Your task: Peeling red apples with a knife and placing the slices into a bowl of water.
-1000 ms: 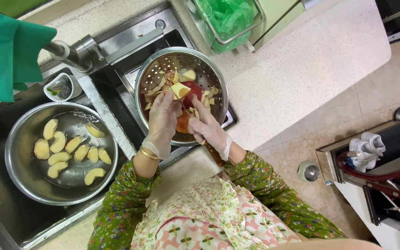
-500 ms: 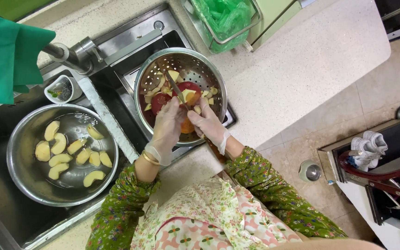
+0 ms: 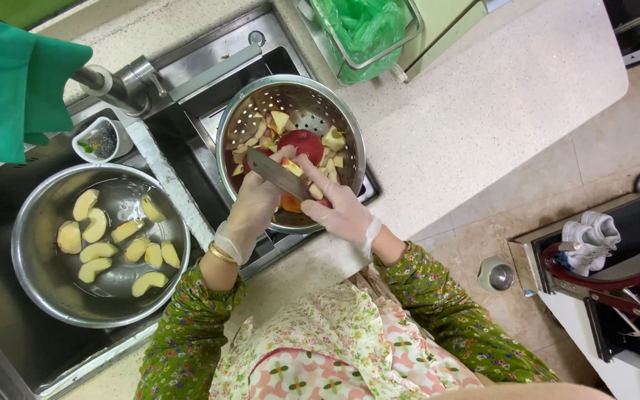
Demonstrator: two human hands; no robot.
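1. Apple (image 3: 290, 201) was the piece we held, an orange-red bit seen just below the knife, over the near side of the colander.
2. We were looking straight down at our own two hands, both in thin clear gloves.
3. Our left hand (image 3: 255, 215) was closed around the handle of a knife (image 3: 277, 173), with the wide blade pointing up and to the left across the colander.
4. Our right hand (image 3: 338, 209) was curled around the apple piece, fingers bent against it, touching the blade's lower edge.
5. We wore a gold bangle (image 3: 224, 254) on the left wrist and green flowered sleeves.
6. Under the hands sat a round metal colander (image 3: 350, 133) with holes, resting over the right sink basin.
7. Inside it lay a whole red apple (image 3: 304, 141) among pale peelings and cut scraps.
8. To the left, a steel bowl (image 3: 35, 281) stood in the other basin, holding water and about ten peeled pale-yellow slices (image 3: 98, 226).
9. Near the bowl's far edge stood a small white cup (image 3: 98, 141), just beside the tap (image 3: 124, 81).
10. A green cloth (image 3: 9, 89) hung at the upper left.
11. A wire basket lined with a green bag (image 3: 364, 30) stood on the speckled counter (image 3: 483, 111) beyond the colander.
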